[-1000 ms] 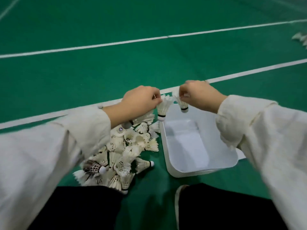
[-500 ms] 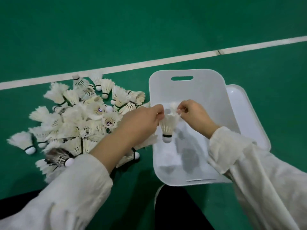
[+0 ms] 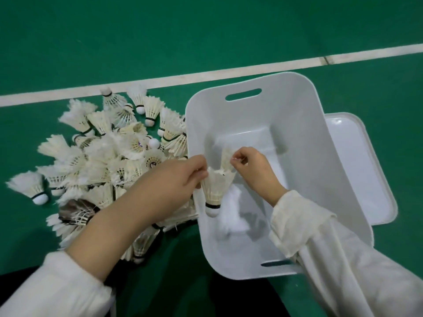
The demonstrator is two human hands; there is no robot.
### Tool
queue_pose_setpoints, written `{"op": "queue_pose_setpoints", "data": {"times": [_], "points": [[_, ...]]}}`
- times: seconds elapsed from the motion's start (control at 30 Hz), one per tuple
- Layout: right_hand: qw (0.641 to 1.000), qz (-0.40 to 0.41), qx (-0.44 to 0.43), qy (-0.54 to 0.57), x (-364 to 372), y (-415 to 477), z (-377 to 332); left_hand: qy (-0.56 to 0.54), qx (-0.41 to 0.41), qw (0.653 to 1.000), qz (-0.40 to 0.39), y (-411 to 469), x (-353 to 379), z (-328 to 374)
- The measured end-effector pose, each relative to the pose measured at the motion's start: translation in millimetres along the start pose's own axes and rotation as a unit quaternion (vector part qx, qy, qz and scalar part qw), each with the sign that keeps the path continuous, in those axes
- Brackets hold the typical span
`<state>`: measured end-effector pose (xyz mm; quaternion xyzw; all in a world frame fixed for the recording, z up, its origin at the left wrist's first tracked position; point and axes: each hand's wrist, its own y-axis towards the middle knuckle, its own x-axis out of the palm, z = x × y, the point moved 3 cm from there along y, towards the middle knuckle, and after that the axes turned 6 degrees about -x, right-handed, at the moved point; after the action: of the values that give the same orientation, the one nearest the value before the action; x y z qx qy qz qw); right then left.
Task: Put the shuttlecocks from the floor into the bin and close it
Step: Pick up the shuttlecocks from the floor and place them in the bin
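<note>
Both hands, left (image 3: pixel 180 177) and right (image 3: pixel 251 170), pinch one shuttlecock's (image 3: pixel 216 188) feather skirt over the white bin (image 3: pixel 297 106), cork down for dropping. The pile (image 3: pixel 109 161) waits left of the bin.

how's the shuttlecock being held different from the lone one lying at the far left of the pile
The held shuttlecock hangs upright, cork down, over the bin, pinched at its feathers by the left hand; the far-left shuttlecock lies tilted on the floor, untouched. Both have white feathers, a white cork and a dark band.
</note>
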<state>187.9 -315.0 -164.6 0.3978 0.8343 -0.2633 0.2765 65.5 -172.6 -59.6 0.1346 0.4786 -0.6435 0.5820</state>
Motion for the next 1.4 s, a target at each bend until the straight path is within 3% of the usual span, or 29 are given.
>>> {"op": "queue_pose_setpoints", "data": {"times": [0.07, 0.3, 0.47, 0.67, 0.77, 0.9, 1.1, 1.2, 1.27, 1.33, 1.4], "points": [[1.000, -0.003, 0.001, 0.019, 10, -13, 0, -0.013, -0.003, 1.000, 0.006, -7, 3, 2], [0.992, -0.023, -0.084, -0.087, -2, 14, -7, -0.081, 0.006, 0.995, 0.052, -1, 2, 18], [0.984, -0.051, -0.059, -0.157, -16, 60, -13, -0.055, 0.020, 0.996, 0.062, 7, -3, 30], [0.981, -0.107, -0.030, -0.157, -8, 66, -8, -0.064, 0.008, 0.993, 0.096, 10, -15, 25], [0.991, -0.110, -0.031, -0.071, -16, 54, -16, -0.057, 0.005, 0.994, 0.098, 12, -15, 25], [0.998, -0.040, -0.055, -0.006, -55, 22, -34, -0.063, 0.005, 0.992, 0.112, 13, -20, 27], [0.968, -0.136, -0.136, 0.159, -102, -41, -71, -0.135, 0.036, 0.976, 0.166, 25, -32, 56], [0.981, -0.031, -0.094, 0.169, -114, -31, -55, -0.144, 0.034, 0.974, 0.171, 33, -29, 75], [0.994, 0.028, -0.023, 0.102, -117, -17, -26, -0.175, 0.017, 0.969, 0.173, 34, -25, 79], [0.998, 0.030, 0.047, 0.036, -110, -6, 4, -0.185, -0.007, 0.967, 0.173, 35, -17, 77], [0.996, 0.004, 0.092, 0.011, -94, 0, 25, -0.122, -0.016, 0.980, 0.156, 36, -4, 72]]}}
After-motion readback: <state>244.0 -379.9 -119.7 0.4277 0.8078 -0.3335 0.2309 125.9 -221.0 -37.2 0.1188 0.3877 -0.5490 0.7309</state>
